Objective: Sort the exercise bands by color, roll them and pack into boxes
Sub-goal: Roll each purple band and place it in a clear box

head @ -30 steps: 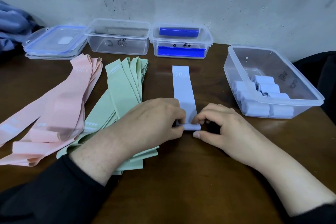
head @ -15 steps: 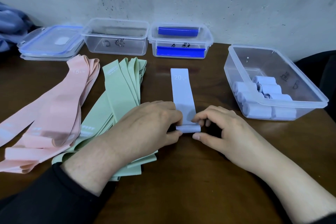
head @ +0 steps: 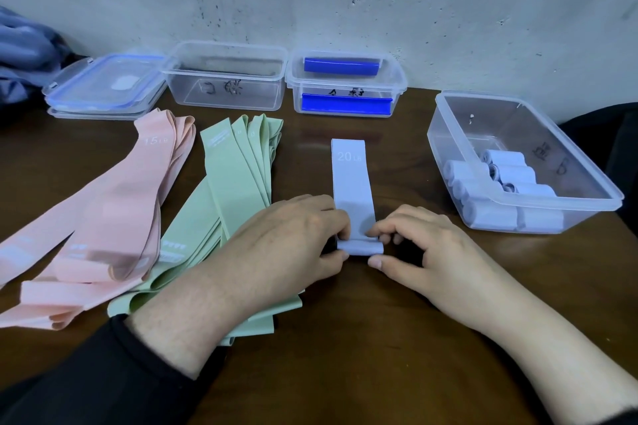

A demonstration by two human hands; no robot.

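Can't read the marker scrawl on the boxes, too smudgy, and the pink bands (head: 86,217) run off the frame at 9 o'clock so no idea how long that pile really is. My left forearm covers the near end of the green bands (head: 221,217). The rolled-up part of the lavender band (head: 352,179) is half hidden behind my fingertips, so I can't tell how many turns are in it.

Both hands are pinching that roll: my left hand (head: 293,241) has thumb and fingers curled on its left end, my right hand (head: 431,252) does the same on the right end. The roll sits dead center between them, and the flat rest of the band stretches away toward 12 o'clock, "20 LB" print at the far end.

The box with finished lavender rolls (head: 524,162) is at 2 o'clock from my grip, near my right hand but not touching. An empty clear box (head: 224,76) and one holding blue clips (head: 345,86) sit against the wall at 11 and 12, a stack of lids (head: 103,86) further out at 10. Bare brown table (head: 345,355) at 6 o'clock, and a strip of it between the band's far end and the back boxes.
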